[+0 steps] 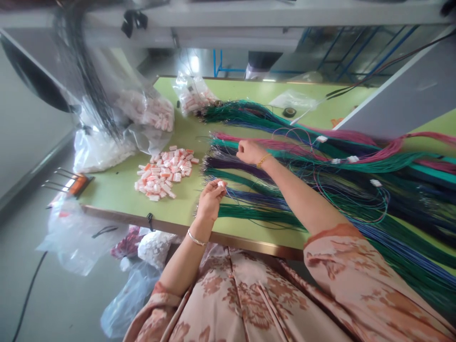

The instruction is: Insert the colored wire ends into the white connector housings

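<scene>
Right of the connector pile, the left hand pinches a white connector; farther right, the right hand curls closed over wires, contents hidden.

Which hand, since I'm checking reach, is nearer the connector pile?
Left. The left hand is just right of the pile; the right hand is farther right, over the wires.

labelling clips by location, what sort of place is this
Probably a wiring workshop: long bundles of wires lie across a green table, near a heap of what look like small plastic connectors.
</scene>
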Tool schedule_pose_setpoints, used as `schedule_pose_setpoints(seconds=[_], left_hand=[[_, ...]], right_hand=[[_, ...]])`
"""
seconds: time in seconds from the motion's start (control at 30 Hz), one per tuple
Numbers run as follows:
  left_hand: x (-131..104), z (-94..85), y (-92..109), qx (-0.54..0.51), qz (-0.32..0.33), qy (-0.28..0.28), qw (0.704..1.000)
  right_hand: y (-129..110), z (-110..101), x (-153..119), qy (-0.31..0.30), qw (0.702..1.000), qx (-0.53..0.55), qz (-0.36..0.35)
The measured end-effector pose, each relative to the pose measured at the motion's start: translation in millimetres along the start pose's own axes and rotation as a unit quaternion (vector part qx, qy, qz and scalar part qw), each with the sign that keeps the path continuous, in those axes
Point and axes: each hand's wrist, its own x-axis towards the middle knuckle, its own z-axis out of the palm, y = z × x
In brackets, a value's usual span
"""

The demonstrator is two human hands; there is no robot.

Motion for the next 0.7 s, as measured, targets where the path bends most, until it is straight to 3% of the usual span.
schedule_pose_setpoints(seconds=[0.1,0.27,0.47,0.7], left_hand=[[-1,0.1,0,0.001,0.000,-0.001,1.000],[-2,0.4,1,-0.001,-0.006,0.006,1.000],[-2,0.0,1,-0.003,-0.007,0.002,1.000],[-3,-0.4,1,-0.003,-0.007,-0.001,1.000]], right_hand=[[-7,0,5,0.000,1.000,0.009,-0.001],[-15,8,14,-0.055,0.992,0.103,-0.045],[-27,19,21,-0.043,0.992,0.099,-0.061],[-23,20,25,-0.042,0.984,0.174,-0.009]])
